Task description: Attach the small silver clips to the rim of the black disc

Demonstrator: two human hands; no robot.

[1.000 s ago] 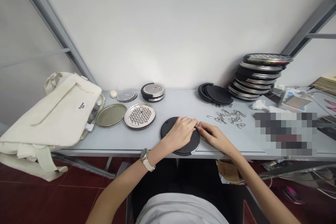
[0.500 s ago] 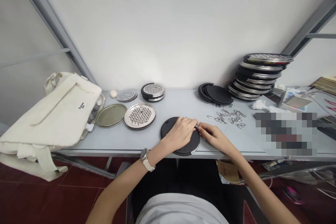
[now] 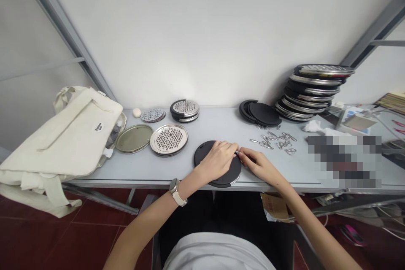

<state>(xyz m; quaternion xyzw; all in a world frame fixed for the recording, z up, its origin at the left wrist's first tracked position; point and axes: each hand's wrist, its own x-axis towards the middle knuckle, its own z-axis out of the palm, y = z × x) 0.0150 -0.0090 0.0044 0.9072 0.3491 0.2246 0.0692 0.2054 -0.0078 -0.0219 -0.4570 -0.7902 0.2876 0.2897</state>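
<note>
A black round disc [image 3: 202, 152] with a strip of metal rim lies flat at the table's front edge. My left hand [image 3: 220, 158] rests across it, fingers bent and gathered at its upper right edge. At that same edge my right hand [image 3: 253, 161] has thumb and forefinger pinched together; whatever is between them is too small and covered to make out. The two hands' fingertips meet there. To the right of them several small metal clips or rings [image 3: 272, 137] are scattered on the table.
A tall leaning stack of black and metal discs [image 3: 311, 93] stands at the back right, beside black round covers [image 3: 264, 114]. Left are perforated grater plates [image 3: 169, 139], plain metal discs [image 3: 134, 139], a small grater stack [image 3: 185, 109] and a cream bag [image 3: 63, 135].
</note>
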